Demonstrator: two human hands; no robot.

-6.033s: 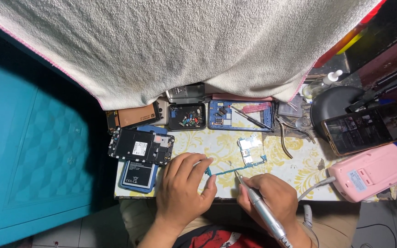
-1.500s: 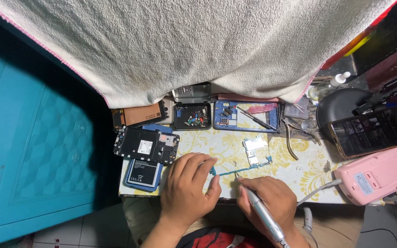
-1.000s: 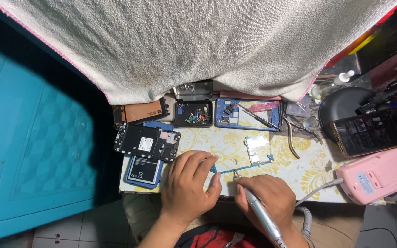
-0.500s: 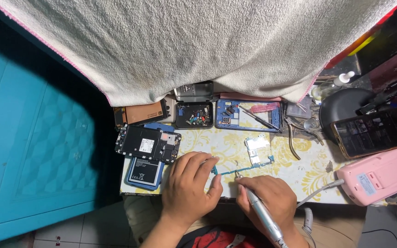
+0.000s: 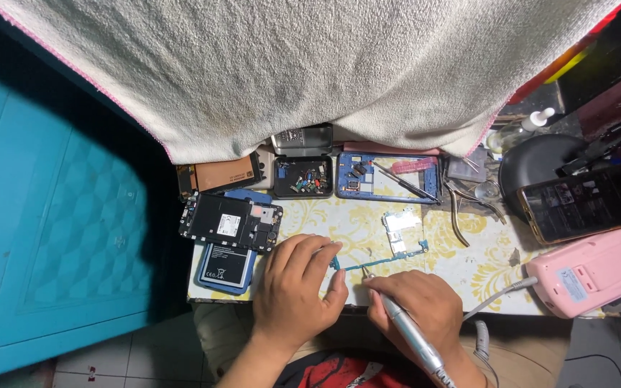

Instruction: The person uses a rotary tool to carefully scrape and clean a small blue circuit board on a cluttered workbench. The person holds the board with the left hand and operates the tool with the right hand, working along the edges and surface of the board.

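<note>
Movement: none since earlier frames; both hands stayed put.
Left hand (image 5: 297, 291): palm down, fingers together, pinning thin teal circuit board (image 5: 379, 263).
Right hand (image 5: 420, 307): fingers clamped around grey pen-shaped rotary tool (image 5: 411, 335), tip on board.

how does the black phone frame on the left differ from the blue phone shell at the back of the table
The black phone frame lies at the table's left edge, resting partly on a blue phone body; the blue phone shell lies flat at the back, beside a black parts tray. The black frame carries nothing on top, while tweezers and a pink-handled tool rest in the blue shell. Both are opened phone parts, untouched by either hand.
</note>
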